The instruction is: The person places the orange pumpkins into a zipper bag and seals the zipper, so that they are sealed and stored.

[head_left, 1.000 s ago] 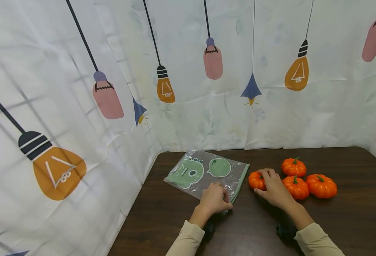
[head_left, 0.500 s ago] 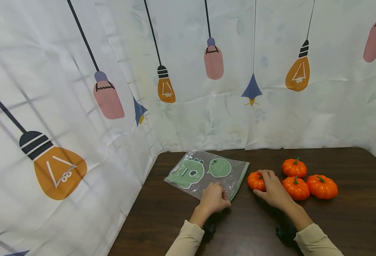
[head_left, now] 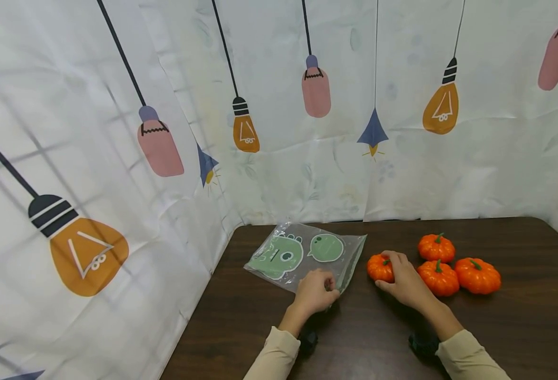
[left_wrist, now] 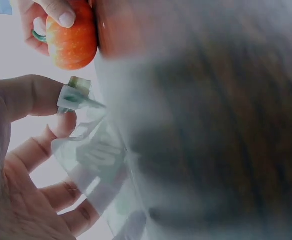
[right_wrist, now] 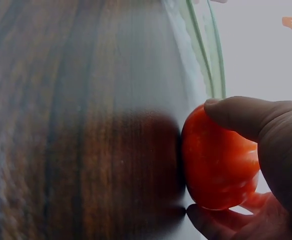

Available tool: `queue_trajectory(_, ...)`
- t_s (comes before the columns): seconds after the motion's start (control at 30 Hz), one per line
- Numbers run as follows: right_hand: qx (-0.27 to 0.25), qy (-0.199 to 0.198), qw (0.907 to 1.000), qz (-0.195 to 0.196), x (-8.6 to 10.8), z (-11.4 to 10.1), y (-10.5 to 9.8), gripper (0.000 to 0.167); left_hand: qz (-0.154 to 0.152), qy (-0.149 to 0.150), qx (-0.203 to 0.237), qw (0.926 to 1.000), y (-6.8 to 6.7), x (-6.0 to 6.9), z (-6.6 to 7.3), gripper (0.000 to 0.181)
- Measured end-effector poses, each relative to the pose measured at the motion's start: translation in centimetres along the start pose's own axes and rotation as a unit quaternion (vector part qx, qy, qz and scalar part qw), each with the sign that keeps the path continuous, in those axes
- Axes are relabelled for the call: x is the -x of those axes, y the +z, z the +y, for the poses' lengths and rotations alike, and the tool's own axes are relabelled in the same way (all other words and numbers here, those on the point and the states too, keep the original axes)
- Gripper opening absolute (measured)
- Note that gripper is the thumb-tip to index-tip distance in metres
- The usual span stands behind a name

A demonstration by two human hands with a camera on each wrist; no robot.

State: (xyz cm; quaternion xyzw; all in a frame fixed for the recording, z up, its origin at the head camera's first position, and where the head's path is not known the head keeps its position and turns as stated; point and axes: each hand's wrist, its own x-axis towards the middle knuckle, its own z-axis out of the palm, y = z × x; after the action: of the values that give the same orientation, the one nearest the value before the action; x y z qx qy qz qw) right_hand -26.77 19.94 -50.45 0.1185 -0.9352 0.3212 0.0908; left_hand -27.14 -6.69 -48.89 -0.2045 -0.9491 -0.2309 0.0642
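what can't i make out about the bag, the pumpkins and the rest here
- Head view: the right side of the held pumpkin, hidden by the right hand.
- Head view: part of the plastic bag, hidden by the left hand.
- Right wrist view: most of the bag, cut off by the top edge.
- Left wrist view: the table grain, blurred.

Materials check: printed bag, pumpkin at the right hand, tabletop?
Bag: thin, glossy plastic film; it's see-through with wrinkles and glints.
Pumpkin: likely an artificial one, hard plastic or coated foam; smooth, shiny orange skin with bright highlights. Core can't be told.
Tabletop: wood or wood-look laminate, semi-gloss; dark brown grain streaks, and it mirrors the pumpkin's orange.
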Motion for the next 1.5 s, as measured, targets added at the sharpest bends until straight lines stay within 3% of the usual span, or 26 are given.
queue_trajectory(0.2, -0.009, 0.004, 0.9999, 0.005, -0.2, 0.1, 0.1, 0.074, 0.049, 0.012, -0.006, 0.9987, -0.1, 0.1, 0.4, 0.015)
queue_trajectory(0.4, -0.012, 0.009, 0.9999, 0.007, -0.1, 0.0, 0.3, 0.075, 0.097, -0.008, -0.026, 0.9949, -0.2, 0.2, 0.8, 0.013)
queue_trajectory(0.53, -0.012, 0.01, 0.9998, 0.009, -0.1, 0.1, 0.3, 0.075, 0.112, -0.016, -0.027, 0.9933, -0.4, 0.4, 1.1, 0.014)
queue_trajectory(0.83, -0.017, 0.011, 0.9998, 0.006, 0.0, 0.3, 0.4, 0.075, 0.094, -0.014, -0.031, 0.995, -0.7, 1.0, 1.2, 0.017)
queue_trajectory(1.07, -0.019, 0.008, 0.9997, 0.009, -0.1, 0.5, 0.2, 0.075, 0.073, -0.01, -0.001, 0.9973, -0.9, 1.0, 1.3, 0.013)
queue_trajectory(1.3, -0.032, 0.002, 0.9991, 0.029, -0.2, -0.2, -0.6, 0.074, 0.056, 0.018, 0.01, 0.9982, -0.8, 1.2, 1.7, 0.011)
queue_trajectory(1.5, -0.044, 0.003, 0.9976, 0.054, -0.4, -0.7, -1.7, 0.074, 0.038, 0.037, -0.012, 0.9985, -0.7, 1.2, 2.1, 0.009)
